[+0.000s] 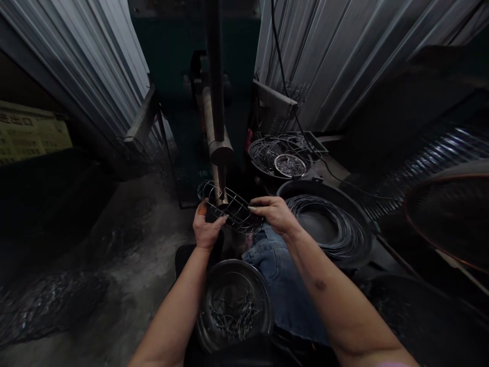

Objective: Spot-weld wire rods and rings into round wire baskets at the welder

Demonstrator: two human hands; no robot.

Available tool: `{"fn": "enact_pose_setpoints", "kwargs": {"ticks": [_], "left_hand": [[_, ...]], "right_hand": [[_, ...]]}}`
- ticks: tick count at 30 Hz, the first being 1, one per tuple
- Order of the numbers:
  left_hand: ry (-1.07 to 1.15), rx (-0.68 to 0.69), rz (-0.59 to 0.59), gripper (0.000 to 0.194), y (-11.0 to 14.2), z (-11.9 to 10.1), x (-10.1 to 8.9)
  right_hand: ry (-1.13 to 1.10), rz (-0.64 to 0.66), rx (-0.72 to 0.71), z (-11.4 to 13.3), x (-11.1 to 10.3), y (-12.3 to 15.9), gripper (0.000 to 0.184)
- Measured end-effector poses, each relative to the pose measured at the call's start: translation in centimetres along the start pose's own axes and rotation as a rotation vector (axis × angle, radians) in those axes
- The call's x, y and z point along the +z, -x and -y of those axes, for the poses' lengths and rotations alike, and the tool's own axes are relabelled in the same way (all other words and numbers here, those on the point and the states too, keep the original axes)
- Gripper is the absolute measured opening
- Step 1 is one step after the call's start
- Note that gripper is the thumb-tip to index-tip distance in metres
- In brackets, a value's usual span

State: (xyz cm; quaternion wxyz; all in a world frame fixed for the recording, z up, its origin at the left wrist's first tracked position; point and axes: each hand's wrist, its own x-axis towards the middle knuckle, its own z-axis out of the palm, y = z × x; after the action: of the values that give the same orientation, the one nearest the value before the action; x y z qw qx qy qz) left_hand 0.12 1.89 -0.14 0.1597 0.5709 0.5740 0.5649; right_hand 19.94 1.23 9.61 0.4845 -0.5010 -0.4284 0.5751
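Observation:
My left hand (206, 227) and my right hand (273, 214) both grip a curved wire basket frame (235, 209) from either side. The frame sits against the lower end of a vertical metal press ram (220, 178), which passes in front of it. A fingertip of my left hand has an orange covering. Below my hands, a steel bowl (244, 267) holds several short bent wire pieces (234, 318). To the right, a black tub (317, 191) holds a coil of steel wire (332, 224).
Denim-covered knees (282, 285) lie under my right forearm. A dark basin (260, 165) of wire rings stands beyond the tub. A green machine body (179, 61) rises ahead between corrugated metal sheets (328, 61). A round fan (446, 219) stands at right; a concrete floor (126, 265) spreads left.

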Motion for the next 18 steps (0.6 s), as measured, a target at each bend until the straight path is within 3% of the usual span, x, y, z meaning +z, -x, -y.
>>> {"fn": "enact_pose_setpoints", "kwargs": {"ticks": [7,10,13,15,18], "left_hand": [[-0.127,0.036,-0.093,0.062,1.5,-1.8,-0.9],[-0.152,0.08,-0.015,0.059,2.4,-2.5,-1.5],[-0.123,0.126,0.115,0.075,2.6,-2.6,-1.1],[-0.117,0.128,0.124,0.082,2.4,-2.4,-0.4],[-0.112,0.117,0.073,0.073,2.2,-2.2,0.4]], "right_hand": [[0.002,0.033,-0.019,-0.1,-0.1,0.1,0.035],[-0.007,0.007,-0.044,-1.0,-1.3,0.7,0.04],[0.033,0.017,-0.018,-2.5,-3.1,1.1,0.042],[0.08,0.023,-0.004,-3.5,-4.1,1.3,0.039],[0.112,-0.033,-0.049,-4.4,-4.3,1.7,0.036]]}}
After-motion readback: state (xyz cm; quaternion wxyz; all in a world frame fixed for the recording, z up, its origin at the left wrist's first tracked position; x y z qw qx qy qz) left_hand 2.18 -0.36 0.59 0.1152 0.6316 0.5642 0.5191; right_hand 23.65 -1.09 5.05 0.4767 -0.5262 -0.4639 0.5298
